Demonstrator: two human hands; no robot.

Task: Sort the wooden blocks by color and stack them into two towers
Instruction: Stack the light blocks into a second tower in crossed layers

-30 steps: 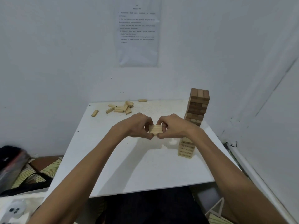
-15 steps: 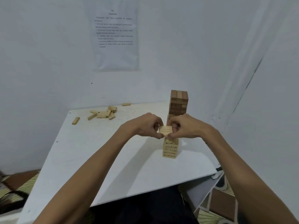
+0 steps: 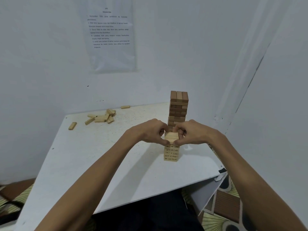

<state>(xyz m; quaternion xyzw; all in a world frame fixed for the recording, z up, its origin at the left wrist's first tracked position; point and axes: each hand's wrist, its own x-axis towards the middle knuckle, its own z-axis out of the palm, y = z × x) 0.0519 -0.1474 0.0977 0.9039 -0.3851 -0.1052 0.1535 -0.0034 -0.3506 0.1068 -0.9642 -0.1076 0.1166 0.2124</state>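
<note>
A short tower of light blocks (image 3: 171,153) with printed numbers stands on the white table (image 3: 100,160), near its right edge. A layer of light blocks (image 3: 171,136) sits at the tower's top, pinched from the left by my left hand (image 3: 150,132) and from the right by my right hand (image 3: 194,131). Behind them rises a taller tower of dark brown blocks (image 3: 178,107), its base hidden by my hands. Several loose light blocks (image 3: 101,116) lie in a pile at the table's far left.
Single light blocks lie apart from the pile, one (image 3: 72,126) near the left edge and one (image 3: 125,107) by the back wall. A printed sheet (image 3: 110,35) hangs on the wall. White walls close in behind and to the right.
Both hands carried the layer of light blocks rightward and lowered it onto the light tower. The camera turned right, following them.
</note>
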